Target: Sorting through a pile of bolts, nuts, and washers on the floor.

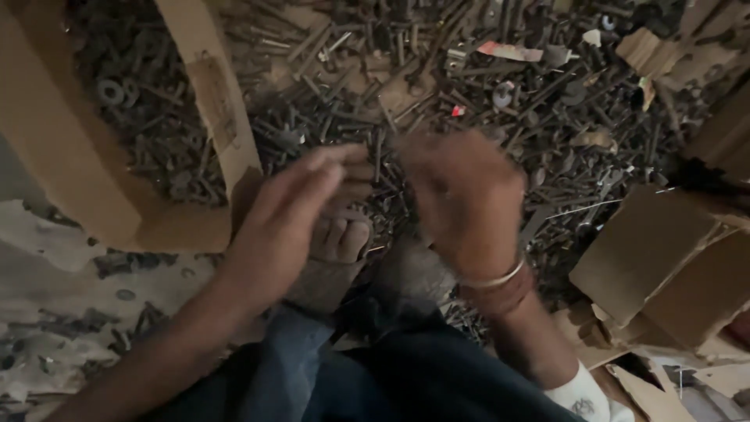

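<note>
My left hand (293,211) is open and flat. My right hand (461,199) is blurry, so I cannot tell. The bolts (469,86) lie just ahead, nearer my right.

Dark grey, perhaps rusty bolts (484,101) — brown cardboard box (70,141), blue trousers (351,375), silver bangle (494,278) over a reddish band (504,298).

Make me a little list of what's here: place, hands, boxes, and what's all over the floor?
place: floor, seen from above, dim light
left hand: flat, fingers out, over a bare foot
right hand: blurred, over the bolts; grip unclear
wrist: bangle on the right
floor: heap of dark bolts, nuts and washers
boxes: open box on the left holding bolts; torn cardboard on the right
</note>
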